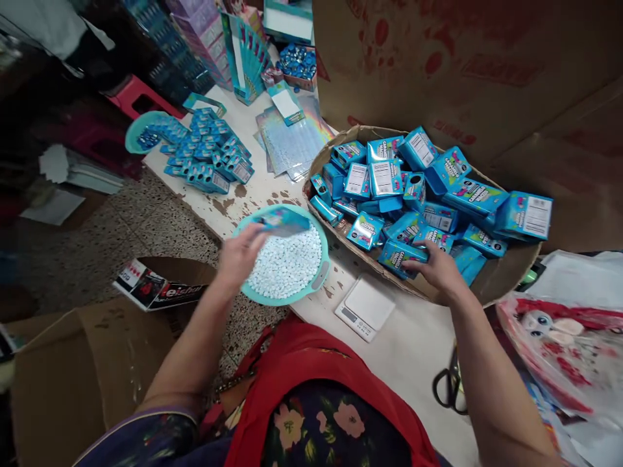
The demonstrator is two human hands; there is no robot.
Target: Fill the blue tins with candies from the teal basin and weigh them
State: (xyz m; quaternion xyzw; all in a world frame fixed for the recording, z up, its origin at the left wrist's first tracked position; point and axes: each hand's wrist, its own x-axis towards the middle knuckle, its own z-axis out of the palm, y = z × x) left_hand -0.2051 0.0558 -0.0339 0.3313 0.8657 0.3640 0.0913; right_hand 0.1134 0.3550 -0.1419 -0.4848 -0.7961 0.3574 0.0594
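Over a turquoise bowl [324, 256] full of small white candies [287, 266], my left hand [241, 254] is closed on a blue printed candy box [287, 222]. Motion smears that box, so its open end and contents cannot be made out. At the near side of a low-cut cardboard carton [509, 279], my right hand [440, 269] has its thumb and fingers closed around another blue candy box [395, 254]. Many similar boxes [387, 178] lie heaped in the carton at mixed angles.
A white digital scale [367, 305] lies between bowl and carton. Black-handled scissors [450, 388] are near the right forearm. Stacked small blue boxes [209, 152], a second turquoise bowl [136, 133] and shiny sheets [292, 143] occupy the far table. An open cardboard box [92, 370] stands lower left.
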